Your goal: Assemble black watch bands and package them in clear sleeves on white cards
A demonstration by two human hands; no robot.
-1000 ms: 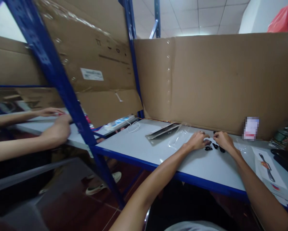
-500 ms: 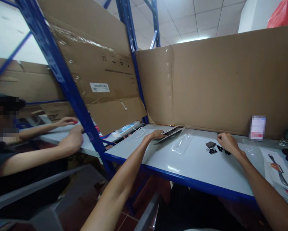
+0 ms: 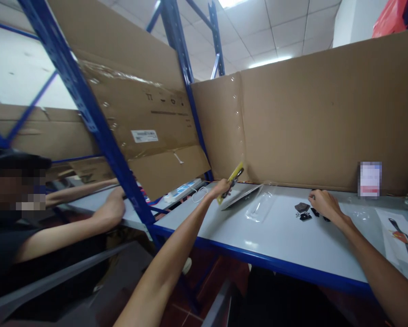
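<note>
My left hand (image 3: 220, 188) is closed around a flat yellow-and-black piece (image 3: 237, 174), perhaps a printed card, held tilted up above the table. Just under it, a thin grey-white sheet (image 3: 241, 199) lies propped at a slant. Beside that sheet is a clear plastic package (image 3: 259, 208). On the right, my right hand (image 3: 325, 204) rests at the table with curled fingers; something dark shows at the fingertips, too small to name. Close to its left are dark grey square pads (image 3: 302, 207) and small black parts (image 3: 305, 216).
A leaflet (image 3: 400, 236) with a tool picture lies at the right; a blurred white card (image 3: 370, 179) stands by the cardboard wall (image 3: 292, 122). A power strip (image 3: 183, 190) sits at the left end, near a blue post (image 3: 102, 136). Another person's arm (image 3: 71, 227) is further left.
My left hand has raised the yellow-and-black piece up from the thin sheets; it was not visible before. My right hand stays by the black parts. The view has shifted slightly.
</note>
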